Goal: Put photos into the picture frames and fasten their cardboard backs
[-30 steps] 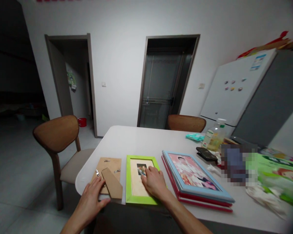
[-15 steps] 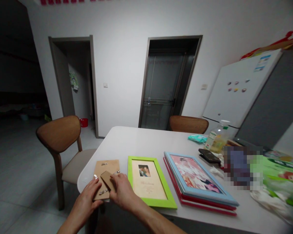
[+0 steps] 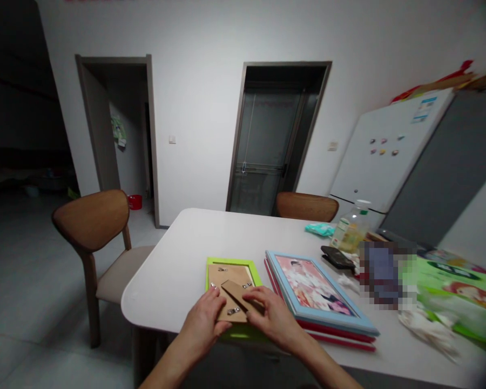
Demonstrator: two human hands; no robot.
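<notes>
Both my hands grip a brown picture frame backing board (image 3: 218, 281) with metal clips and a folding stand flap. My left hand (image 3: 204, 319) is closed on its left edge; my right hand (image 3: 269, 313) is closed at the right side by the stand flap (image 3: 237, 294). The board is over the green picture frame (image 3: 229, 260), covering most of it. Whether the board touches the frame I cannot tell. Just right of my right hand lies a light blue frame (image 3: 328, 302) with a pink picture, stacked on red frames (image 3: 338, 337).
On the white table (image 3: 166, 281) at the right are a black phone-like object (image 3: 338, 257), a plastic bottle (image 3: 350, 229), a teal packet (image 3: 319, 229), crumpled tissue (image 3: 427, 332) and a green package (image 3: 457, 292). Wooden chairs stand left (image 3: 93, 221) and behind (image 3: 305, 206).
Both hands have carried the backing board rightward, from the table beside the green frame to over it. The view has shifted slightly.
</notes>
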